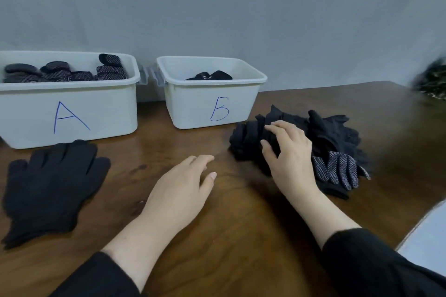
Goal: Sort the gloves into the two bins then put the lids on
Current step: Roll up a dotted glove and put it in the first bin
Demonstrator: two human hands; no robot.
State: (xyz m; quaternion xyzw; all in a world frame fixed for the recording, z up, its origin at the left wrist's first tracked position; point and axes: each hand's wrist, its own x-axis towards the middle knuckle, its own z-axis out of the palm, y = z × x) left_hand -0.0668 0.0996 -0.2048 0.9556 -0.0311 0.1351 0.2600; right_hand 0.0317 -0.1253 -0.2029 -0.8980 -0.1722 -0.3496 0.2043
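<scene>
I look down at a dark brown wooden table (217, 236) set against a plain grey wall (217, 7); my two bare hands reach forward from black sleeves (376, 263). My left hand (179, 190) lies near the middle of the table with its fingers relaxed and nearly straight, gripping nothing; whether the palm touches the wood I cannot tell. My right hand (289, 152) rests on top of a heap of black gloves (333, 137) to my right, fingers bent and spread over a dark folded glove (248, 140) at the heap's left edge, the thumb pressed against it; whether I truly grip it I cannot tell. At the heap's near side lies a dotted glove (337, 169), black with small white dots. Two white plastic bins stand at the back by the wall; the left bin marked A (70, 116) in blue pen holds several dotted gloves, piled up to its rim; the bin marked B (212, 106), just to its right, holds a few plain black gloves low inside. Both bins are uncovered. A flat plain black glove (48, 188) lies on the table just in front of bin A, fingers pointing toward the bin.
</scene>
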